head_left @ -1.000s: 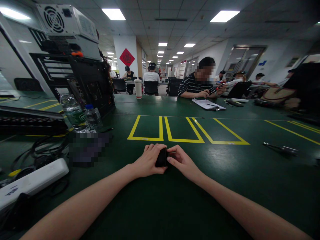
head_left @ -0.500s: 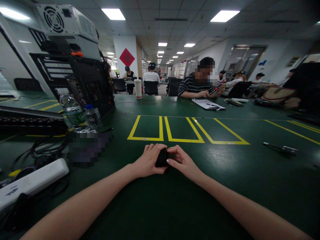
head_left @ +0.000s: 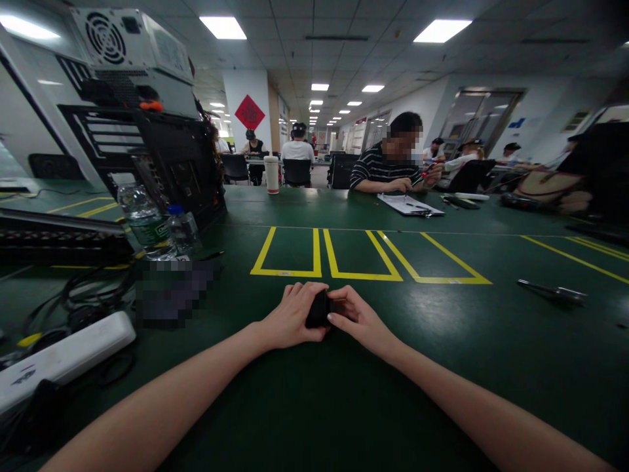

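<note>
Nearest to us, our bare forearms [head_left: 162,400] reach in from the two lower corners over the dark green worktop [head_left: 314,410] and converge in front of us, wrists low. Our left hand [head_left: 291,316] lies palm down, its fingers curled over the far side of a small black block-like object [head_left: 318,310] and its thumb at the near side, clasping it. Our right hand [head_left: 362,321] comes at the opposite side with bent fingers and thumb, the tips at the object's edge; we cannot tell whether they grip or merely touch. Hardly anything has changed from the previous instant: both hands and the object keep their place, which we take for steady holding or very fine finger work, partly hidden from us. To the left lies a long white power strip [head_left: 73,357], with a slim metal tool [head_left: 555,292] well off to the right. Just beyond our hands, yellow tape outlines [head_left: 362,276] mark the surface. Farther off stand a clear plastic bottle with a green label [head_left: 150,226] and a tall white cup [head_left: 271,176], and across from us a person in a striped shirt [head_left: 376,169] leans over a white clipboard [head_left: 410,204].
</note>
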A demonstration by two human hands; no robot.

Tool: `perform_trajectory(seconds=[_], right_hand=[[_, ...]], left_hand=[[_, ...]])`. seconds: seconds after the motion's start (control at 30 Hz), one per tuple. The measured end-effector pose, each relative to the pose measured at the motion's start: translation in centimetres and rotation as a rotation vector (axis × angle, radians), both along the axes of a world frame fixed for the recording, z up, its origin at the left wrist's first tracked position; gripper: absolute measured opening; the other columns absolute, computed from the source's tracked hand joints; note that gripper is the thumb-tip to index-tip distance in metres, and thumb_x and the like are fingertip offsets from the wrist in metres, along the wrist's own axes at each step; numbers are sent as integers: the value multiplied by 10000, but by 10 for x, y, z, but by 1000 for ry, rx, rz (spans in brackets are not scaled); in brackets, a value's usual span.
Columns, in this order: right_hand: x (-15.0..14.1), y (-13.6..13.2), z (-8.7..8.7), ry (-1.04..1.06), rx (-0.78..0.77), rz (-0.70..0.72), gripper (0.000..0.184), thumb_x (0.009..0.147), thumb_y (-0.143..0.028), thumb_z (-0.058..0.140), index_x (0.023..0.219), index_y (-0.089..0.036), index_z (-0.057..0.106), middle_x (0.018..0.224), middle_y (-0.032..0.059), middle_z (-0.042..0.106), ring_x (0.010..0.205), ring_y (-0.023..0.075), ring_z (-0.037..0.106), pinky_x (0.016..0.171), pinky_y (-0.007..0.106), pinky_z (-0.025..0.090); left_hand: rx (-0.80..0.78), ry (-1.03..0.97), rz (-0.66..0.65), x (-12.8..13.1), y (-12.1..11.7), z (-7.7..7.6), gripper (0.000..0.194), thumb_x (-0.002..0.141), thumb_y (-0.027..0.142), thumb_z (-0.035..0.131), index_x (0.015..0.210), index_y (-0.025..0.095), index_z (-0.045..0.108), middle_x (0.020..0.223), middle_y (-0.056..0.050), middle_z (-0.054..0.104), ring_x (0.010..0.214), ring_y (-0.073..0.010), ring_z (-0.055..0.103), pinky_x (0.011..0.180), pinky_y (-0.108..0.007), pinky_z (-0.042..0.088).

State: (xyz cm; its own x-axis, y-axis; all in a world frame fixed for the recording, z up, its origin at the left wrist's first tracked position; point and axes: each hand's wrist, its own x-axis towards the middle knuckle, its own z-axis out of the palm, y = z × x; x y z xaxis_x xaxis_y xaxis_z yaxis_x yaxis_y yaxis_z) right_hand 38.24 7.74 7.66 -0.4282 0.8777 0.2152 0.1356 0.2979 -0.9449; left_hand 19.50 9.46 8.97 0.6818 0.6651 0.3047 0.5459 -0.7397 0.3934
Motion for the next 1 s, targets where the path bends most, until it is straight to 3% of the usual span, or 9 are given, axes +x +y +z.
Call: perform_trajectory(seconds=[0.17,0.27,0.4,0.67,0.87,1.0], right_hand=[[-1,0,1,2,-41,-13,224,800,-250,506,1016,-229,450,1050,28,510,989,179,529,840,367,460],[-1,1,0,-12,-59,-40,295,796,-242,508,1079,-233,423,1101,40,493,1015,185,512,869,387,441],[-1,2,-2,-18,-16,-13,278,762,-211,550,1021,-234,451,1049,26,503,1017,189,505,861,388,444],[-1,4,-3,33,-2,-17,163,796,-252,507,955,-232,478,980,12,496,971,165,519,837,344,459],[-1,5,-2,13,-73,-25,285,792,-236,508,1066,-234,431,1085,38,492,1012,180,510,868,380,443],[0,4,-3,11,-3,0,291,748,-196,562,1014,-238,449,1042,23,492,1028,183,497,875,378,440]], left_hand=[[-12,-11,5,0,0,0,705,692,356,609,1259,251,205,1141,-69,431,945,-238,442,829,-377,328],[-30,2,-5,-1,-2,6,650,715,341,589,1250,266,229,1140,-63,438,939,-240,450,816,-380,336],[-32,2,-16,-1,-3,11,594,718,314,586,1219,264,270,1140,-59,441,939,-237,455,817,-376,336],[-21,-20,-8,0,3,2,598,697,322,603,1195,245,281,1127,-57,448,928,-231,454,813,-369,332],[-53,-7,-14,0,1,8,588,712,311,587,1210,264,278,1132,-55,450,951,-241,451,824,-381,328],[-69,-2,-18,0,0,12,579,714,307,586,1205,256,283,1134,-56,445,955,-240,447,828,-378,332]])
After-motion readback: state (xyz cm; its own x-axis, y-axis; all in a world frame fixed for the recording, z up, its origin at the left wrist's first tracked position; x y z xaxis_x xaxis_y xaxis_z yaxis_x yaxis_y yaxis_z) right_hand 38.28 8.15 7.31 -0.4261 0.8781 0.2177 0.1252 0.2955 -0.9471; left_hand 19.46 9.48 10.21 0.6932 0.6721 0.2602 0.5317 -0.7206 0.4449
